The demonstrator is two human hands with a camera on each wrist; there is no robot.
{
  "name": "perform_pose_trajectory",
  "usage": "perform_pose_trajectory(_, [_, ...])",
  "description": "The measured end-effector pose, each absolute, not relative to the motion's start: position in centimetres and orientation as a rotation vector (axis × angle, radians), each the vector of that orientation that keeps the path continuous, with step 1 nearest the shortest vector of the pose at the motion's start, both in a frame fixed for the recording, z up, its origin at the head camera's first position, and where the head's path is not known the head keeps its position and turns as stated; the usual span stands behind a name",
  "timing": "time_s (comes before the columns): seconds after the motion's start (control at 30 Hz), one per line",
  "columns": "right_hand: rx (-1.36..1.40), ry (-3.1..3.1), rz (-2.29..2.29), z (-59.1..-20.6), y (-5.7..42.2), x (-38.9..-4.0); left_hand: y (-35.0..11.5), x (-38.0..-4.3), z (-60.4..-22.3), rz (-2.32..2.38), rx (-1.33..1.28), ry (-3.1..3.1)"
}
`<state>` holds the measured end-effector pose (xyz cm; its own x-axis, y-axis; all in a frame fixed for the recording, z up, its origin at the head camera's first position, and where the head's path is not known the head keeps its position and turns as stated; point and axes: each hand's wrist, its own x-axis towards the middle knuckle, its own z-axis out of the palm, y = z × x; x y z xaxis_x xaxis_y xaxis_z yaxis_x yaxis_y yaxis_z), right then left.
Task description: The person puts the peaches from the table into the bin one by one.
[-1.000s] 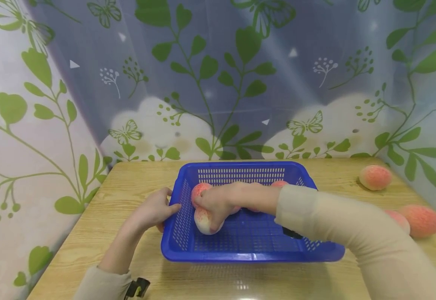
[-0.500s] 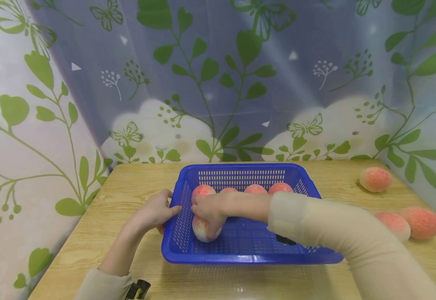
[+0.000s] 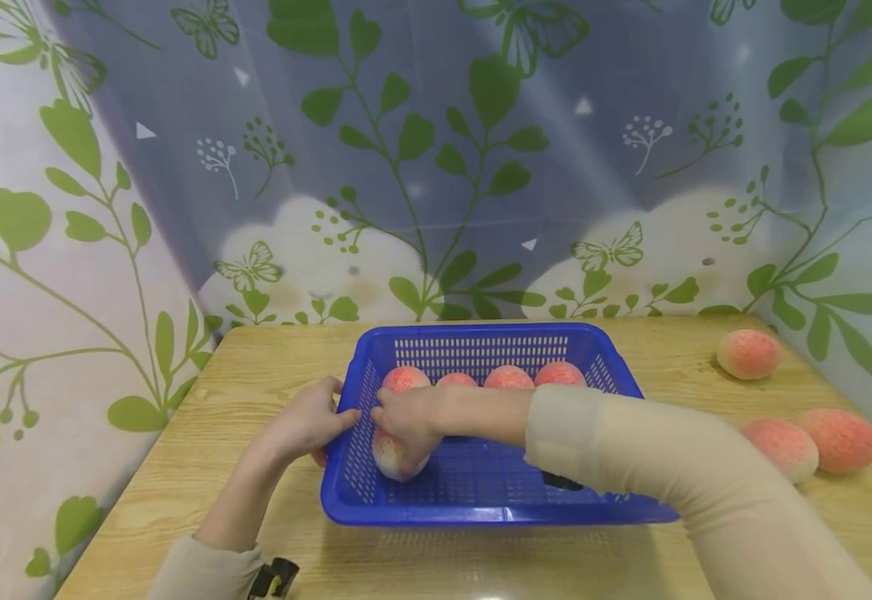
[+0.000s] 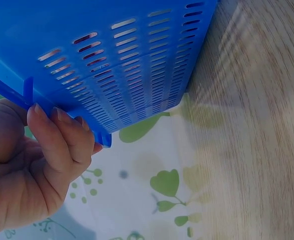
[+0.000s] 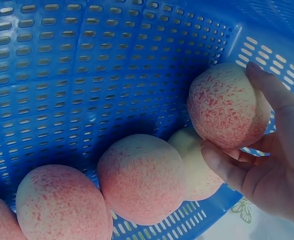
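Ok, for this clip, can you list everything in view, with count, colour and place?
Table: one, light wood grain, under everything else.
Backdrop: blue-grey and white with green leaves and butterflies, behind and beside the table.
Basket: one, blue, slotted, on the table.
Row peaches: four, pink and pale, along the basket's far side.
Held peach: one, pale with red flecks, inside the basket near its left end.
Loose peaches: three, pinkish, on the table right of the basket.
Wrist devices: two, black, one at each wrist, partly hidden.
Sleeves: two, cream, on the forearms.
Left hand: one, bare, gripping the basket's left rim.
Right hand: one, bare, holding the fifth peach in the basket.
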<state>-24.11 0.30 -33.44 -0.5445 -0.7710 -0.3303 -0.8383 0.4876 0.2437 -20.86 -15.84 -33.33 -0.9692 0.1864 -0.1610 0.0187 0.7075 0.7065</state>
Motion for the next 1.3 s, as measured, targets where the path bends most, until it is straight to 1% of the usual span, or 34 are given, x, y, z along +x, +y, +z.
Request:
perform_pose_trajectory(0.33, [-1.378,2.624,0.588,-33.8,0.0,-23.9,-16.0,-20.8,-33.2,1.110,0.166,2.695])
perform_pose_trajectory(1.3, [-1.172,2.672,0.636,-34.2,-0.9,-23.1,-15.9,-20.9,-33.3,1.115,0.163,2.684])
